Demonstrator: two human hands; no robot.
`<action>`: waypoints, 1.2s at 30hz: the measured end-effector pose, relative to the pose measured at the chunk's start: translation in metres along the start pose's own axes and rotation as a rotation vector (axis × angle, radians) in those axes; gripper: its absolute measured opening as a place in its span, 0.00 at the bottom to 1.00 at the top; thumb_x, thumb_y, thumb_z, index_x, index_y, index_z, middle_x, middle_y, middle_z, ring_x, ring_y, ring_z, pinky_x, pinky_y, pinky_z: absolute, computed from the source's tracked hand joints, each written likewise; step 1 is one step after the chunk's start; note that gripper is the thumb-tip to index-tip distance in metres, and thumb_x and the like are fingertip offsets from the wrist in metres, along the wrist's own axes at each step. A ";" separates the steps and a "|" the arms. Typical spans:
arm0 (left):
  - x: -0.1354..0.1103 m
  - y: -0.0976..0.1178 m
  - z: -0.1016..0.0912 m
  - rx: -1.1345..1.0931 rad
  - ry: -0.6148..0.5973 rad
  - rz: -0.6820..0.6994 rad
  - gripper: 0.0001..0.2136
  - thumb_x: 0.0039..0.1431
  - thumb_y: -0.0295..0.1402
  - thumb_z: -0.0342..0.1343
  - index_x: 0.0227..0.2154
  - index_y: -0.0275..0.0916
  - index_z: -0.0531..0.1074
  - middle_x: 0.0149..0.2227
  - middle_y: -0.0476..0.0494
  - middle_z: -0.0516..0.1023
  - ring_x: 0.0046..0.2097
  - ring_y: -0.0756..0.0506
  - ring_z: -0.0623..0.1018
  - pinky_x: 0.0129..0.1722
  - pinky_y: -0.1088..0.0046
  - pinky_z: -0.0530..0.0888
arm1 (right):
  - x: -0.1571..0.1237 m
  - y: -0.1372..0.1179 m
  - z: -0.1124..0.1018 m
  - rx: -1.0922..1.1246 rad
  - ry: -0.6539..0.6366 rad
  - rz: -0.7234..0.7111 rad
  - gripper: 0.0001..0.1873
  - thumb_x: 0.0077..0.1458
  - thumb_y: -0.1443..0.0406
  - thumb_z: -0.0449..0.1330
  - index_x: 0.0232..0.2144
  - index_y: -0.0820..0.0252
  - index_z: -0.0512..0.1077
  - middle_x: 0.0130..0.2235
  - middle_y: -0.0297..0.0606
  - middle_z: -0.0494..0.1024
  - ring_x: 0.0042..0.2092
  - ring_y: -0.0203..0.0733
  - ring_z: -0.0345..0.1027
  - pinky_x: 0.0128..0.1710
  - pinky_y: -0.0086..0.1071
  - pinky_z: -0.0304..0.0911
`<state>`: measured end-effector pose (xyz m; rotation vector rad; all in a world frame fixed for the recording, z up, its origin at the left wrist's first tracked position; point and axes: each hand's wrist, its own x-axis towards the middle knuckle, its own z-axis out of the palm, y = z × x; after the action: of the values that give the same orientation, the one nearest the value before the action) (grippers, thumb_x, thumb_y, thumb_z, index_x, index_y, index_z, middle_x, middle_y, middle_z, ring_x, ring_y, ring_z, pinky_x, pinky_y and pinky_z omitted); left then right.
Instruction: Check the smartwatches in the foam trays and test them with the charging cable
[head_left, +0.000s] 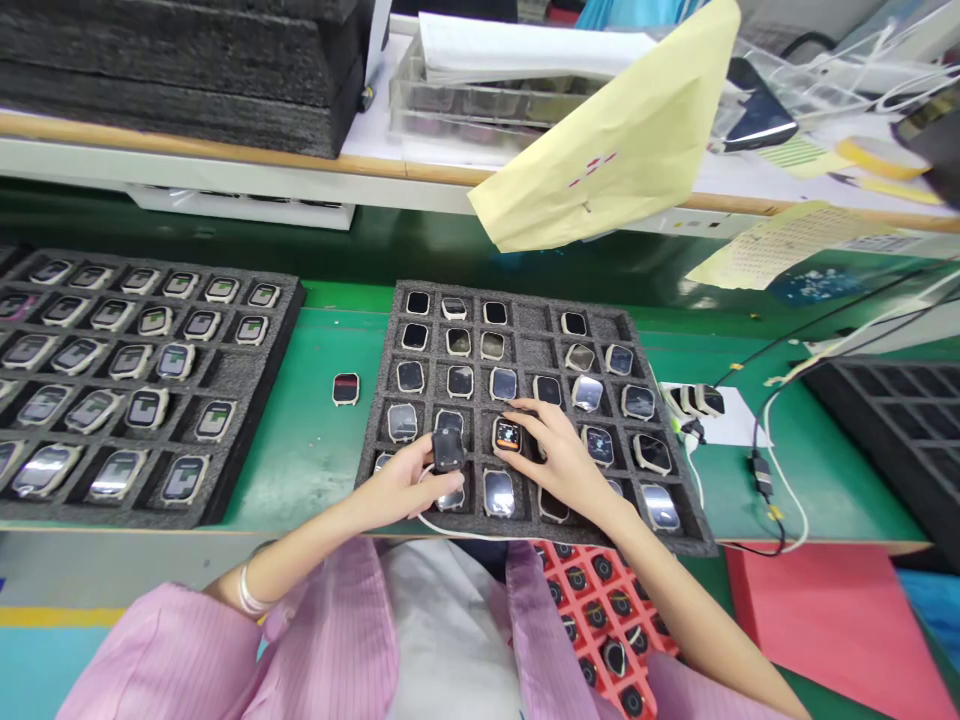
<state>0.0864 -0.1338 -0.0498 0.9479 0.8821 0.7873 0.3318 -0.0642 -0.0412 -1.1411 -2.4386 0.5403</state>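
My left hand point(405, 487) is closed on a small black square device point(448, 450) with rounded corners, held above the front left part of a dark foam tray point(535, 352). A white cable point(442, 527) runs from beneath that hand along the tray's front edge. My right hand point(561, 462) has its thumb and fingers closed around the edges of a smartwatch point(508, 434) without a strap, its screen lit with an orange strip at the bottom. Around both hands, more strapless watches with dark screens, such as one front watch point(499, 494), sit in the tray's compartments.
Another foam tray point(251, 375) of watches stands left, with a single watch point(346, 389) between the trays. Several watches point(705, 400) and cables lie right. A red tray point(592, 590) is below the bench edge. Yellow paper point(615, 140) hangs from the shelf.
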 end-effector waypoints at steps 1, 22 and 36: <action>-0.003 0.001 -0.003 0.016 -0.004 -0.034 0.20 0.56 0.43 0.58 0.45 0.35 0.64 0.34 0.48 0.72 0.17 0.60 0.58 0.15 0.80 0.55 | 0.000 0.000 -0.001 -0.053 -0.016 -0.009 0.24 0.56 0.61 0.63 0.53 0.59 0.65 0.54 0.50 0.67 0.55 0.57 0.61 0.54 0.53 0.59; -0.009 -0.009 -0.022 0.006 -0.045 -0.021 0.16 0.53 0.36 0.62 0.41 0.35 0.65 0.38 0.44 0.75 0.20 0.57 0.69 0.15 0.83 0.68 | 0.050 -0.051 0.013 0.093 -0.004 -0.180 0.15 0.51 0.60 0.66 0.40 0.61 0.72 0.44 0.44 0.75 0.46 0.50 0.71 0.46 0.44 0.65; -0.009 -0.004 -0.023 0.064 -0.059 0.000 0.16 0.51 0.33 0.63 0.39 0.34 0.66 0.24 0.54 0.69 0.17 0.57 0.62 0.15 0.82 0.60 | 0.034 -0.072 0.010 0.276 0.012 -0.254 0.18 0.53 0.63 0.66 0.46 0.60 0.71 0.46 0.45 0.76 0.47 0.48 0.71 0.48 0.42 0.66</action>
<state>0.0629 -0.1348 -0.0583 1.0224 0.8600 0.7305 0.2613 -0.0820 -0.0074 -0.7101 -2.3588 0.7562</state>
